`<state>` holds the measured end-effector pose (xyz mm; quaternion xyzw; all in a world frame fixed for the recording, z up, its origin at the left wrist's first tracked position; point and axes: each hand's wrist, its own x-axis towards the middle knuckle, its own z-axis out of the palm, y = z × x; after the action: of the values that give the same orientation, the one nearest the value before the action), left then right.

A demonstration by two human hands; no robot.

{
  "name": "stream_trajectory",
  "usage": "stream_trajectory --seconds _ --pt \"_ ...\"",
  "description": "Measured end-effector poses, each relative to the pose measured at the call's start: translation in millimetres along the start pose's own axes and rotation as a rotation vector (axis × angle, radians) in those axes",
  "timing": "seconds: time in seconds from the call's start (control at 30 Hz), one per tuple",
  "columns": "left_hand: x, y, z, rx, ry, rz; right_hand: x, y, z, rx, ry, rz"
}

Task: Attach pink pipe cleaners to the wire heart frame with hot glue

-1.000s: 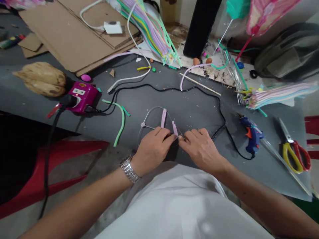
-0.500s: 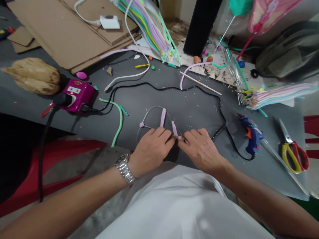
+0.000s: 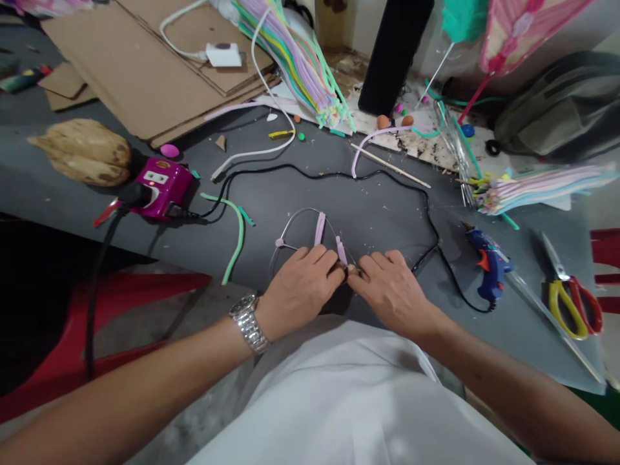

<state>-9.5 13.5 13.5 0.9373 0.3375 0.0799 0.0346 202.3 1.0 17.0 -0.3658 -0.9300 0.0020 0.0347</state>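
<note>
A thin wire frame with curved loops and lilac pipe cleaner wrapped on parts of it is held close to the table's front edge. My left hand is closed on its near side, with a metal watch on the wrist. Close beside it, my right hand pinches the same frame, its thumb and fingertips almost meeting the left ones. A lilac pipe cleaner strip stands up from the frame beyond the left fingers. The exact spot that the fingertips grip is hidden.
Right of my hands lie a blue glue gun and scissors. A black cord runs across the table to a magenta power socket. Pipe cleaner bundles, cardboard and a leaning black phone are farther back.
The view has shifted slightly, so things at the left appear farther right. Both hands keep their hold on the wire frame, with hardly any movement.
</note>
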Motion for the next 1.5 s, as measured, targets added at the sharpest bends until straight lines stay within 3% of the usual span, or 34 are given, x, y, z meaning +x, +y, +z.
stream_trajectory --seconds 0.3,0.5,0.8,1.0,1.17,1.27,1.37,1.5 --pt "5 -3 1.9 -0.016 0.032 0.016 0 1 1 0.044 -0.011 0.031" --pt "-2 -12 6.9 -0.173 0.092 -0.037 -2 3 2 0.056 -0.018 0.05" --pt "1 -20 10.8 -0.122 0.059 0.086 0 4 0 0.056 -0.011 0.03" --pt "8 -22 9.2 -0.149 0.038 0.081 1 3 -1 0.053 -0.019 0.02" --pt "3 -24 7.5 -0.23 0.072 0.001 0 3 0 0.06 0.0 0.028" --pt "-18 -19 5.6 -0.319 0.219 -0.105 -1 4 2 0.064 0.024 0.038" --pt "-45 -2 6.5 -0.335 0.34 -0.272 -3 5 5 0.068 0.038 0.038" --pt "-64 23 12.0 -0.259 0.34 -0.376 -5 6 7 0.065 0.031 0.036"
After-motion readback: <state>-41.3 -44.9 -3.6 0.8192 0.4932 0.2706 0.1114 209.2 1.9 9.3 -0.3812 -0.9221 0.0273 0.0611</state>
